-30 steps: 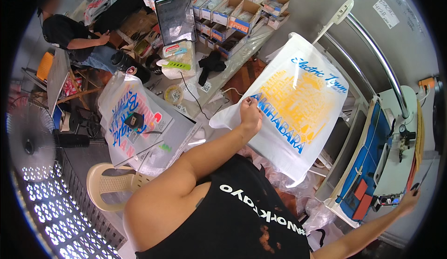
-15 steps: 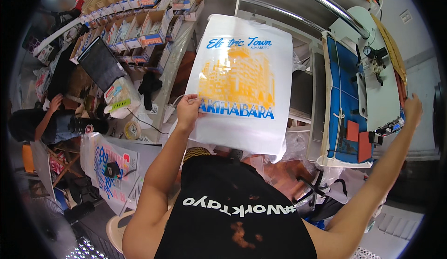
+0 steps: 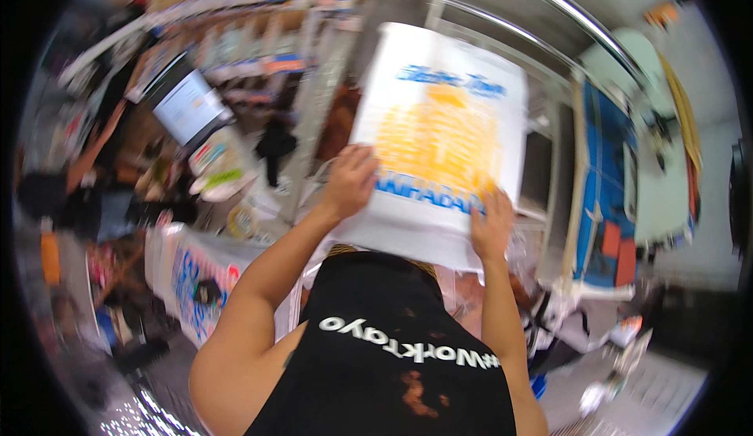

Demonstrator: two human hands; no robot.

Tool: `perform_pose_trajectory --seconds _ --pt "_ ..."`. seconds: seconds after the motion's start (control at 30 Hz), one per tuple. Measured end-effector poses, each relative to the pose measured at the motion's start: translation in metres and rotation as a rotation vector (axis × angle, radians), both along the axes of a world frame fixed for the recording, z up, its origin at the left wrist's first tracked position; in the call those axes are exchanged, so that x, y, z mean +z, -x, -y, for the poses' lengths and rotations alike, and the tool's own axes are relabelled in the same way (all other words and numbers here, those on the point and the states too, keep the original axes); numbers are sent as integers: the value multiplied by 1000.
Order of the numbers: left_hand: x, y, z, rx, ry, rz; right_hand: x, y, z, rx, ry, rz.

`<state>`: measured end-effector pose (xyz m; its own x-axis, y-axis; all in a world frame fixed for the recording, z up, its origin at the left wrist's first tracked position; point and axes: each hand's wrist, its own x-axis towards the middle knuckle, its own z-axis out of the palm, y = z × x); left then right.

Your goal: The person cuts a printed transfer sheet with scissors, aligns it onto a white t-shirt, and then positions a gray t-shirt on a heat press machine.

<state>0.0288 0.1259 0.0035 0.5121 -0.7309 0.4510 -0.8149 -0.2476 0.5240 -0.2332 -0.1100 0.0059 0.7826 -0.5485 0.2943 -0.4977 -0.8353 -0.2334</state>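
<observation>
**Cloth, steel and painted metal**

The white printed garment (image 3: 439, 138) looks like soft, matt cotton cloth; its orange and blue print sits flat and a little chalky on the weave, though motion blur hides the fine grain. The left hand (image 3: 351, 181) and right hand (image 3: 492, 223) press bare skin against its lower part. The black apron (image 3: 392, 357) is dull, matt fabric with a rusty stain. Above, a curved metal rail (image 3: 565, 20) shines like polished steel. The blue press frame (image 3: 604, 177) at the right reads as painted metal, smooth and semi-gloss. The white bag (image 3: 188, 271) at the left looks like thin printed plastic or cloth; I cannot tell which.
</observation>
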Motion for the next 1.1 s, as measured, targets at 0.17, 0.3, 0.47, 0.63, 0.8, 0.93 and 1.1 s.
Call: perform_pose_trajectory --seconds 0.17,0.3,0.47,0.63,0.8,0.93,1.1 --pt "-7 3 5 -9 81 -29 -8 6 -6 -1 38 48" --pt "2 10 -1 241 184 -63 4 2 -4 -1 -9 72" --pt "-17 9 -21 474 -58 -589 -14 49 49 -395 -145 74" --pt "15 -12 -27 402 -273 -664 -16 61 74 -504 -568 -26" --pt "23 -12 -22 436 -335 -632 -10 59 77 -473 -538 -92" --pt "16 -10 -19 446 -341 -584 -9 58 77 -482 -499 -102" --pt "15 -6 -29 480 -296 -679 8 52 67 -459 -495 -149"
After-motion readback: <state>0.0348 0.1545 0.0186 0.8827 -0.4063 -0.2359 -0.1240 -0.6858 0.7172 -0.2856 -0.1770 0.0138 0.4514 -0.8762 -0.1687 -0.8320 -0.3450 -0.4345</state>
